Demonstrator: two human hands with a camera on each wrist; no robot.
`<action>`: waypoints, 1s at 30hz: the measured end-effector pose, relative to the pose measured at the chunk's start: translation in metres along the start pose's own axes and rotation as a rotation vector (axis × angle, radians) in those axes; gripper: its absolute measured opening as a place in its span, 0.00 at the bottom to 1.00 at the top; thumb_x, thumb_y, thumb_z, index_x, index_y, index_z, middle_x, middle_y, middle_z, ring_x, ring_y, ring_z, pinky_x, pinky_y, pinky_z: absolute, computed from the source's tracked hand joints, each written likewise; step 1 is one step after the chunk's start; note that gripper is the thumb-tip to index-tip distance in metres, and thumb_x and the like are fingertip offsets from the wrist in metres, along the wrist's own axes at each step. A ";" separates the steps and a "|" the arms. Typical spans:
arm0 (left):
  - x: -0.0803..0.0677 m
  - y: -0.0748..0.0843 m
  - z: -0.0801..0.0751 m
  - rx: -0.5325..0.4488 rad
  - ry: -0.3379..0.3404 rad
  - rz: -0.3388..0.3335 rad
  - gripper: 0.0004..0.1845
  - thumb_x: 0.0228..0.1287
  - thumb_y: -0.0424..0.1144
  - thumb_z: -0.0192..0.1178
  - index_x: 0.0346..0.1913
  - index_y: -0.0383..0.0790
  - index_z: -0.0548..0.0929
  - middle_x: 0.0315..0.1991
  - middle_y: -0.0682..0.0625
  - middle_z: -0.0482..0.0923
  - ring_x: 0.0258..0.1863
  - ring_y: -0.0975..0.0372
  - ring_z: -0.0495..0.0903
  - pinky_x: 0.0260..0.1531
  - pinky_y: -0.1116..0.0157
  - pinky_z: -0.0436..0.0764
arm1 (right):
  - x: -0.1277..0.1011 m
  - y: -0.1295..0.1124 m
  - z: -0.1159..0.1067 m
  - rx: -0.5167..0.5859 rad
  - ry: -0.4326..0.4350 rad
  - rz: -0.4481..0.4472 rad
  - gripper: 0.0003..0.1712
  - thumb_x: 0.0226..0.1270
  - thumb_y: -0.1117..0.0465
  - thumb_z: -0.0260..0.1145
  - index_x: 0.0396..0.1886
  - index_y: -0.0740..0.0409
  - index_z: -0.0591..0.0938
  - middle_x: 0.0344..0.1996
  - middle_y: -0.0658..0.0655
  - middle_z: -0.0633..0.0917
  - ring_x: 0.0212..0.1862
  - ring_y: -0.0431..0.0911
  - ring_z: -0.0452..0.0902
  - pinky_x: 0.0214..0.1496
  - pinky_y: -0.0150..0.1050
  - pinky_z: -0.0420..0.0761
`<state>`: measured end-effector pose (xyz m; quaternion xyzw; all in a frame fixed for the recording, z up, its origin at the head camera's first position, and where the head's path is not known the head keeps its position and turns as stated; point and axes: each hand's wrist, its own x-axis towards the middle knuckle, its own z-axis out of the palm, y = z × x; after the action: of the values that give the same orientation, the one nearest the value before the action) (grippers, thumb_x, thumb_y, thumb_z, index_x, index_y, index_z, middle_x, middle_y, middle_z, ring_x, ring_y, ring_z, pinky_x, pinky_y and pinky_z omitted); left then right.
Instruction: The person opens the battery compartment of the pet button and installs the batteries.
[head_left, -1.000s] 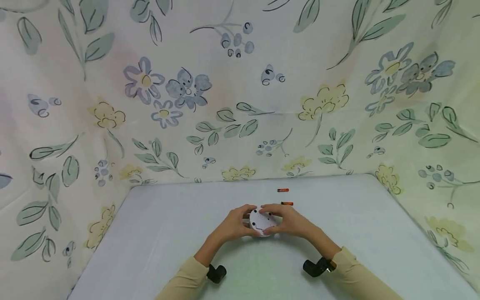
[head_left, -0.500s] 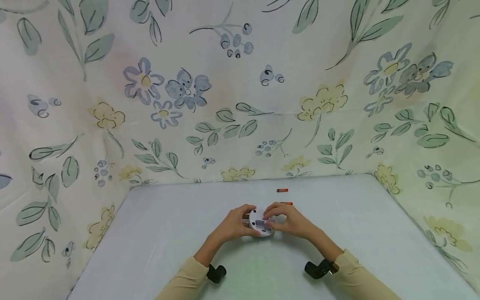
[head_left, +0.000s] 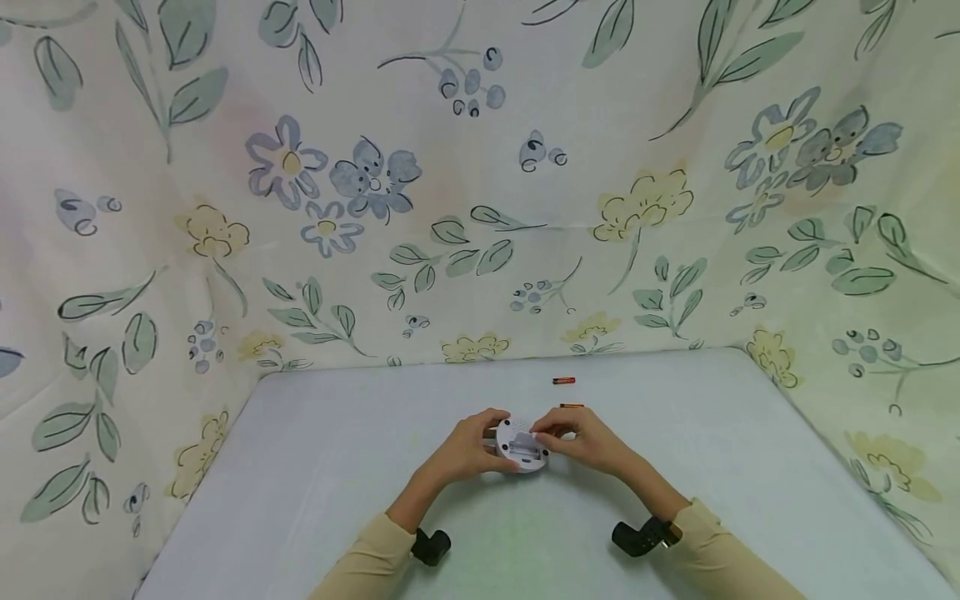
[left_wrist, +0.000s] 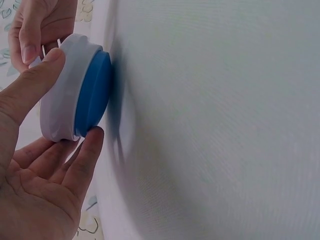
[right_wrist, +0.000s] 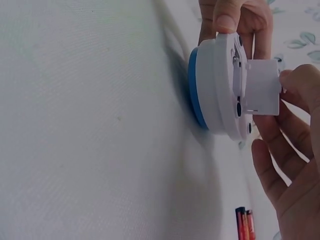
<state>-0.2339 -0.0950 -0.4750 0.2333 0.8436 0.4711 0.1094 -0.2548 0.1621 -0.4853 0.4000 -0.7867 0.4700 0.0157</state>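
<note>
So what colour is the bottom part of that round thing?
Blue, under a white top. The round thing shows this best in the left wrist view.

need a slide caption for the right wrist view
Right hand lifts the white cover off a round white-and-blue device steadied by the left hand; batteries lie nearby.

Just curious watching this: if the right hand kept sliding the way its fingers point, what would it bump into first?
Probably the round white device, beside the lifted cover pinched by the right hand; beyond it, the left hand.

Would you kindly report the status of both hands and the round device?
Left hand grips round white-and-blue device, blue face down on table. Right hand pinches battery cover, lifted off. Two batteries beyond, clear.
</note>
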 end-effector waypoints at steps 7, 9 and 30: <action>-0.001 0.000 0.000 -0.037 -0.003 0.001 0.43 0.54 0.35 0.80 0.70 0.29 0.69 0.65 0.38 0.72 0.61 0.47 0.76 0.50 0.61 0.82 | -0.002 -0.002 -0.004 0.014 0.017 0.004 0.08 0.68 0.73 0.69 0.45 0.63 0.88 0.38 0.56 0.87 0.37 0.45 0.83 0.40 0.40 0.85; -0.001 0.000 0.000 -0.039 -0.007 -0.008 0.43 0.54 0.35 0.80 0.70 0.29 0.69 0.65 0.38 0.72 0.61 0.47 0.77 0.49 0.62 0.82 | -0.003 0.001 -0.006 0.025 0.011 0.015 0.08 0.70 0.70 0.69 0.46 0.60 0.88 0.40 0.54 0.87 0.38 0.44 0.83 0.41 0.39 0.85; -0.008 -0.008 -0.005 -0.012 0.012 -0.051 0.42 0.52 0.37 0.81 0.69 0.33 0.72 0.61 0.40 0.75 0.55 0.48 0.80 0.49 0.59 0.82 | -0.039 0.015 -0.044 -0.057 0.009 0.083 0.06 0.71 0.66 0.69 0.45 0.58 0.88 0.38 0.55 0.87 0.37 0.43 0.83 0.41 0.37 0.84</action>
<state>-0.2312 -0.1070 -0.4796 0.2083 0.8471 0.4745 0.1175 -0.2532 0.2231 -0.4874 0.3646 -0.8155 0.4495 0.0110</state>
